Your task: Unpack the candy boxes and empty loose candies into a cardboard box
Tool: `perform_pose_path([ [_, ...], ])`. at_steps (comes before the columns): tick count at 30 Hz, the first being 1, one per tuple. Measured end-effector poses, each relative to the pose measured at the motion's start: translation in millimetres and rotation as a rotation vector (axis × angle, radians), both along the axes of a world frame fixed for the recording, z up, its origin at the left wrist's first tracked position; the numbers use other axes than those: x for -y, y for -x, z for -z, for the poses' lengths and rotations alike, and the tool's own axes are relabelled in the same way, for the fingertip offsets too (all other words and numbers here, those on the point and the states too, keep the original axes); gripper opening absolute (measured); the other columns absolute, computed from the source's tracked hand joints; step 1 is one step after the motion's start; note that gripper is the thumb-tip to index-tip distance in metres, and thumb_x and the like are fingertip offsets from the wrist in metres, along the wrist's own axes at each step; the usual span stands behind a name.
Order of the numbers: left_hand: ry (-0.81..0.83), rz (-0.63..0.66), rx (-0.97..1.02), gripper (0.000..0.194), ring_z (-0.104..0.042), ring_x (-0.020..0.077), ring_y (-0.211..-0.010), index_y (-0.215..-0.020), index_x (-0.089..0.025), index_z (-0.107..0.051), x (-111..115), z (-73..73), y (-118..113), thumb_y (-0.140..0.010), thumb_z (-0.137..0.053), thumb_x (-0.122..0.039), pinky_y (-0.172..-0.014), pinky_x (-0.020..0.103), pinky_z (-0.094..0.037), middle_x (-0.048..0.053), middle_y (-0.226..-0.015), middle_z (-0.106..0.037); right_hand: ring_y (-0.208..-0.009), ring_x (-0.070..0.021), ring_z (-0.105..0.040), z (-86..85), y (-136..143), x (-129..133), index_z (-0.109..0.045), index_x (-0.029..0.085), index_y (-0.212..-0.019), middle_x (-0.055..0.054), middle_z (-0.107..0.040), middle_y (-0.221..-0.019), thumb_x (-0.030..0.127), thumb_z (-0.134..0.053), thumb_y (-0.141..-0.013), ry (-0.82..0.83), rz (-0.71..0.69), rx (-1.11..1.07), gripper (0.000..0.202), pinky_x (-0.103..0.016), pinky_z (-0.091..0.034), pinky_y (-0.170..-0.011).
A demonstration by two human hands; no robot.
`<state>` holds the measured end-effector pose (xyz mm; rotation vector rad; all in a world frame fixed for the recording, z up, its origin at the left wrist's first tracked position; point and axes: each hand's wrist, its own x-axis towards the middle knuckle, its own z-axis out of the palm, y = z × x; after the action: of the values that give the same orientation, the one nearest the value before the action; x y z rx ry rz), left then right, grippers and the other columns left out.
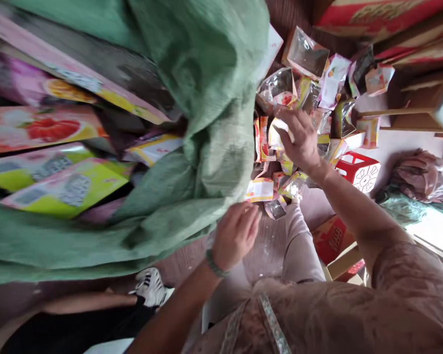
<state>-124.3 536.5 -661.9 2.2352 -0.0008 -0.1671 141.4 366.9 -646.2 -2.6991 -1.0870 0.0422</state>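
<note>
My right hand (pixel 300 137) is over a heap of small fruit-printed packets, thumb and fingers apart, beside a bright white and yellow packet (pixel 275 135). My left hand (pixel 237 230), a band on its wrist, is near the lower right edge of a large green sack (pixel 221 162); its fingers are loosely bent and slightly apart, with nothing visible in them. Inside the sack's wide mouth lie flat printed boxes, among them a yellow-green one (pixel 74 189) and one with red fruit (pixel 33 129). Clear-windowed packages (pixel 306 51) lie in the heap.
A red and white plastic stool (pixel 360 172) stands right of the heap. Cardboard boxes (pixel 417 105) are at the upper right, and a red carton (pixel 332 238) is below the stool. Another person's black and white shoe (pixel 151 287) is at the lower left. Crumpled plastic bags (pixel 426 174) lie far right.
</note>
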Motion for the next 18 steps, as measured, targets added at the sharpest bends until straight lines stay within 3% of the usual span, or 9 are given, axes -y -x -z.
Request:
perform_pose_path([
  [2,-0.057,0.152,-0.171,0.020,-0.067,0.0268,-0.106,-0.111,-0.019,-0.067,59,43.1,6,-0.092,-0.073,-0.020,-0.095,0.042,-0.059,0.011,-0.111,-0.068,-0.119,-0.0301,-0.060,58.0,30,107,-0.068,0.015,-0.120,-0.016,-0.069,-0.118,0.030,-0.040,-0.108,0.174,0.062,-0.091,0.034,-0.050,-0.050,-0.103],
  [4,-0.203,0.246,-0.416,0.030,-0.065,0.0315,-0.109,-0.113,-0.015,-0.066,111,104.4,0,-0.087,-0.079,-0.022,-0.094,0.045,-0.058,0.016,-0.114,-0.067,-0.113,-0.0315,-0.061,122.1,62,194,-0.070,0.012,-0.109,-0.018,-0.071,-0.110,0.022,-0.045,-0.103,0.414,-0.051,-0.228,0.028,-0.050,-0.049,-0.101],
  [7,-0.415,0.299,-0.609,0.034,-0.059,0.0365,-0.120,-0.121,-0.009,-0.066,167,208.1,-22,-0.091,-0.072,-0.023,-0.098,0.048,-0.054,0.022,-0.124,-0.063,-0.124,-0.0295,-0.059,214.6,108,272,-0.073,0.011,-0.111,-0.017,-0.070,-0.127,0.011,-0.049,-0.098,0.576,-0.375,-0.401,0.028,-0.047,-0.044,-0.111],
  [10,-0.540,0.328,-0.658,0.037,-0.055,0.0370,-0.127,-0.132,-0.005,-0.063,203,302.2,-44,-0.098,-0.050,-0.011,-0.100,0.048,-0.051,0.025,-0.132,-0.061,-0.131,-0.0277,-0.057,293.0,138,304,-0.072,0.014,-0.120,-0.015,-0.069,-0.135,0.008,-0.047,-0.098,0.586,-0.434,-0.433,0.033,-0.048,-0.042,-0.116],
  [13,-0.625,0.262,-0.659,0.050,-0.053,0.0366,-0.132,-0.146,-0.005,-0.054,226,374.2,-54,-0.100,-0.034,-0.006,-0.106,0.049,-0.046,0.026,-0.144,-0.056,-0.126,-0.0284,-0.059,352.9,142,312,-0.066,0.014,-0.135,-0.016,-0.072,-0.127,0.007,-0.045,-0.098,0.641,-0.349,-0.432,0.044,-0.049,-0.043,-0.112],
  [16,-0.619,0.203,-0.625,0.049,-0.053,0.0372,-0.130,-0.142,-0.011,-0.058,237,416.9,-59,-0.100,-0.035,-0.008,-0.108,0.050,-0.043,0.023,-0.146,-0.056,-0.120,-0.0312,-0.062,386.8,128,311,-0.068,0.009,-0.131,-0.019,-0.076,-0.113,0.004,-0.045,-0.094,0.673,-0.245,-0.527,0.044,-0.049,-0.043,-0.108],
  [18,-0.505,0.167,-0.646,0.040,-0.054,0.0370,-0.128,-0.130,-0.011,-0.065,237,427.5,-64,-0.098,-0.042,-0.011,-0.107,0.050,-0.043,0.023,-0.142,-0.059,-0.117,-0.0338,-0.064,390.8,115,314,-0.075,0.008,-0.115,-0.021,-0.077,-0.106,0.003,-0.049,-0.091,0.674,-0.200,-0.617,0.035,-0.051,-0.042,-0.107],
])
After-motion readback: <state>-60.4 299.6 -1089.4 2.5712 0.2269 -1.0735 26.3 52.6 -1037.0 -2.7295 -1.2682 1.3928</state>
